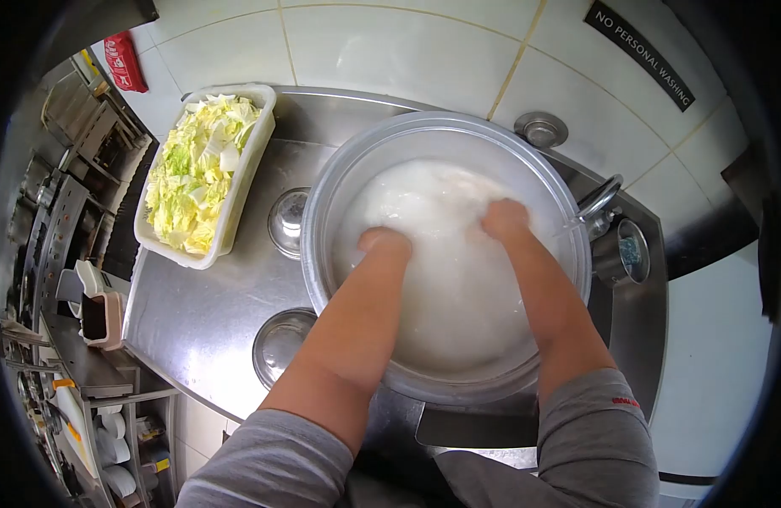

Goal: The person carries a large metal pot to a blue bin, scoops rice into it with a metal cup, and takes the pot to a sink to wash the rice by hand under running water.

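Note:
A large round metal basin (318, 195) holds cloudy white water (458, 296). My left hand (385, 243) dips into the water at the basin's left side, its fingers mostly hidden under the surface. Toward the right side, my right hand (504, 220) is partly in the water, its fingers blurred and hidden. Whether either hand holds anything cannot be seen. A faucet (600, 196) reaches over the basin's right rim.
On the steel counter (204, 296), a white tub (253, 161) of chopped cabbage (196, 173) stands at the left. Metal lids or bowls (287, 222) lie beside the basin. At the right is a metal cup (632, 252). Shelves with white bowls (111, 449) stand lower left.

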A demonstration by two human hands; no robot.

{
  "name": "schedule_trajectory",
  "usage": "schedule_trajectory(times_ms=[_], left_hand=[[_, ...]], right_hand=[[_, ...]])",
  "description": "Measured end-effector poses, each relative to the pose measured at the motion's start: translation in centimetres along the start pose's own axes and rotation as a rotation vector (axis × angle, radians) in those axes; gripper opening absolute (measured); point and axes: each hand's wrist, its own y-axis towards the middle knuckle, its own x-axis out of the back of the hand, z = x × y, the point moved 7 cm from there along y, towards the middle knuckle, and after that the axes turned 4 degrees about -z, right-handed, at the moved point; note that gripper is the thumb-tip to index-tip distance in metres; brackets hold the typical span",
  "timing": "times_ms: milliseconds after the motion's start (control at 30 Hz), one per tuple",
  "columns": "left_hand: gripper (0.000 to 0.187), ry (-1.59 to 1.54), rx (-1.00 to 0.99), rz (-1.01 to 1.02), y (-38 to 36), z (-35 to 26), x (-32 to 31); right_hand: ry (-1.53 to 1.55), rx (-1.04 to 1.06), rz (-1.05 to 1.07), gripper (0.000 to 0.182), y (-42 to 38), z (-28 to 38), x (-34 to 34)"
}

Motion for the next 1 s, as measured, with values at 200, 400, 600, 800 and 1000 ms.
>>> schedule_trajectory(times_ms=[200, 400, 600, 800, 1000], left_hand=[[0.036, 0.052, -0.325, 0.257, 0.7, -5.1, -3.0], [0.035, -0.024, -0.786, 0.090, -1.0, -12.1, -2.6], [0.050, -1.091, -0.543, -0.126, -2.0, -10.4, 1.4], [0.059, -1.422, -0.484, 0.085, -4.1, -9.9, 3.5], [0.061, -1.649, -0.443, 0.359, -3.9, -10.5, 2.1]], right_hand=[[0.229, -0.128, 0.386, 0.055, -0.4, -6.7, -10.7], [1.544, -0.323, 0.635, 0.061, -9.1, 2.0, -9.8], [2.358, -0.454, 0.410, 0.041, -7.9, 9.2, -6.1], [2.545, -0.447, 0.084, 0.037, -6.4, 8.7, -1.6], [2.348, -0.405, 0.006, 0.034, 0.6, 4.1, -5.6]])
